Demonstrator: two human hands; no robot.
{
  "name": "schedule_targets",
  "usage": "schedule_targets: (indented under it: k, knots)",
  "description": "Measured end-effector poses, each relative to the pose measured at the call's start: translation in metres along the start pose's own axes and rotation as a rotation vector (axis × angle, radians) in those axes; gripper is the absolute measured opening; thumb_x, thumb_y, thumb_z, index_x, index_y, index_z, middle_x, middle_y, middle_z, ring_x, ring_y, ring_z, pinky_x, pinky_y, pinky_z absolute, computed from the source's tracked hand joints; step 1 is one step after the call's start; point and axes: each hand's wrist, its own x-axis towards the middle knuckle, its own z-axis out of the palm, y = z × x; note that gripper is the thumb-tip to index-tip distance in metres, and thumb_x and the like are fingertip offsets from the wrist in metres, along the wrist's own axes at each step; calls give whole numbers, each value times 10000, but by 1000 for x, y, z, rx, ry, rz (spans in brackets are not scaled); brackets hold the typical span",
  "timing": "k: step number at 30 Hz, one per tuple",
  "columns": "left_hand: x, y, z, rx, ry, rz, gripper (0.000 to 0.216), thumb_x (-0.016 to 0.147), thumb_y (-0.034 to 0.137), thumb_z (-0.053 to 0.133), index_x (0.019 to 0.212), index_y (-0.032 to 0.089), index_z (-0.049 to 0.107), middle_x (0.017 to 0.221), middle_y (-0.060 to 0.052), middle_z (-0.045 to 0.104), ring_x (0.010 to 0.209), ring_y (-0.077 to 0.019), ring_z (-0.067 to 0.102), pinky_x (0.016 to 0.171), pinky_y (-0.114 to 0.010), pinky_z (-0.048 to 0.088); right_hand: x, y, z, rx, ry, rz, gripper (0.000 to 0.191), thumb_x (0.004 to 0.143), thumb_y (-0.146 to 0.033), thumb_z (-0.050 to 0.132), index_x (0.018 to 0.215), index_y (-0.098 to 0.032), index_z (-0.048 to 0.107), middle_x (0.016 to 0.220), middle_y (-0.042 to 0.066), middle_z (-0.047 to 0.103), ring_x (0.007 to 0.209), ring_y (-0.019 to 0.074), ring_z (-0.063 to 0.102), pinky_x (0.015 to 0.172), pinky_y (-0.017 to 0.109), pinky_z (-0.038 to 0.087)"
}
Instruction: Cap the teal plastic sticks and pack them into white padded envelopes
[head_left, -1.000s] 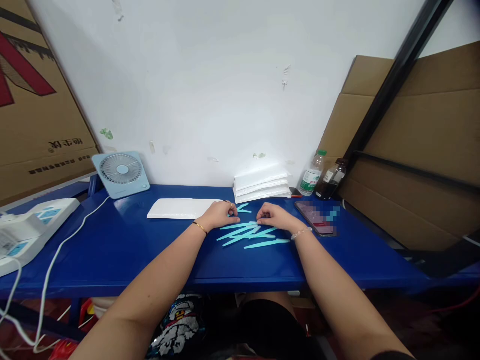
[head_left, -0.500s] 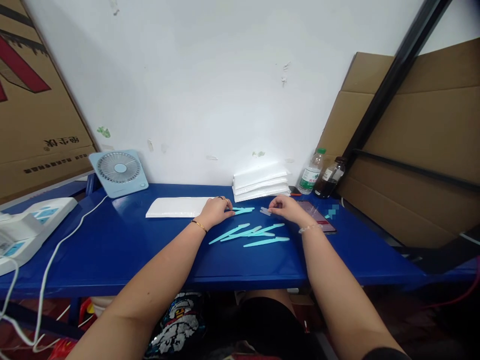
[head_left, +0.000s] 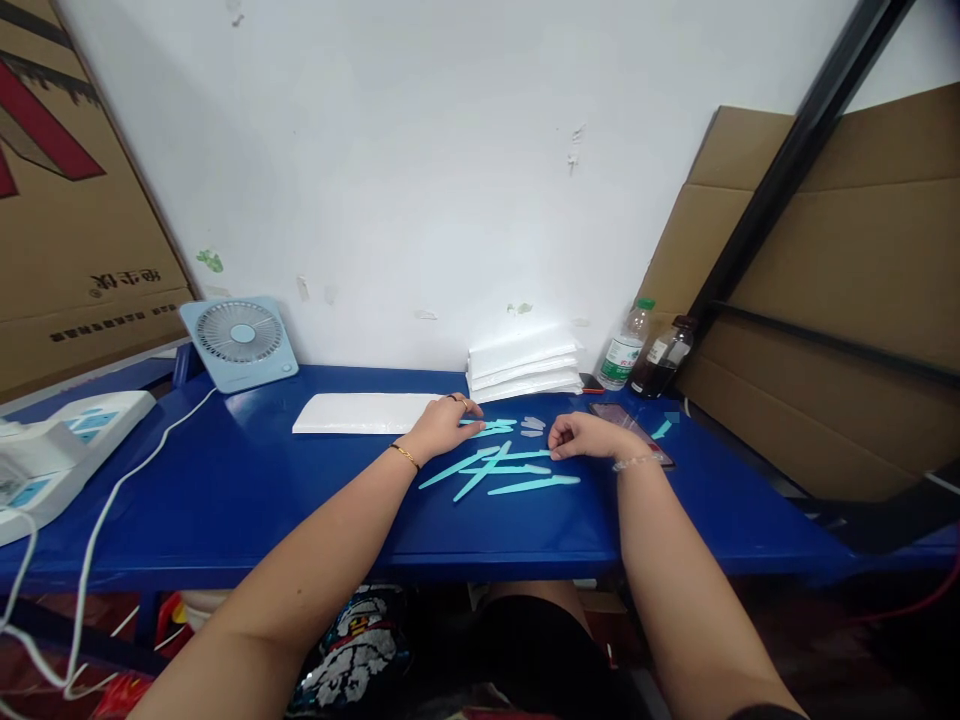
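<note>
My right hand [head_left: 583, 437] pinches the end of a teal eyebrow razor [head_left: 523, 455], just above the blue table [head_left: 330, 510]. Left of it, several more teal razors [head_left: 534, 485] lie loose, some crossing each other. My left hand [head_left: 446, 425] rests by a small group of teal razors [head_left: 498, 428], its thumb and fingers apart and its fingertips at their left ends. Between my hands lie several small clear caps [head_left: 532, 428]. Under my left hand, a flat white packet [head_left: 352, 413] is partly covered.
A stack of white packets [head_left: 523, 365] leans against the wall. Two bottles stand at the back right, one clear [head_left: 622, 345], one dark [head_left: 663, 358]. A phone [head_left: 652, 448] lies by my right wrist. At left are a blue fan [head_left: 241, 345] and a power strip [head_left: 97, 440].
My right hand has moved from the clear caps down to the loose razors and gripped one. One loose razor now lies crosswise over others. My left hand has shifted slightly right.
</note>
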Motion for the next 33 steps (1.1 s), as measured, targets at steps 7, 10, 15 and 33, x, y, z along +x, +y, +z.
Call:
schedule_targets:
  k: [7,10,15,33]
  knots:
    - [-2,18,2,-83,-143,151,383,821,551,525,896,212,687,858,-27,679,773,-176,594,642,-248,398,-1,-6,2,33,43,-79,159,669,-300,651,742,-159,664,757,31,683,692,168,594,646,267,453]
    - [0,16,4,-71,-144,132,336,853,483,500,941,218,687,929,-32,690,814,-184,604,684,-255,408,-1,-9,3,56,99,-152,180,724,-322,624,801,-161,654,817,35,668,752,164,592,693,265,453]
    - [1,3,-4,-52,-121,45,287,846,430,500,865,220,696,892,-18,694,792,-180,603,701,-256,404,4,-8,6,8,219,-155,201,762,-358,611,809,-164,633,801,33,628,742,162,570,684,278,445]
    - [-6,-26,-23,-17,-47,-115,360,799,515,501,911,225,682,900,-27,664,803,-179,599,686,-252,422,22,-15,22,-69,323,-303,219,761,-384,659,869,-197,696,929,46,573,734,150,529,653,271,441]
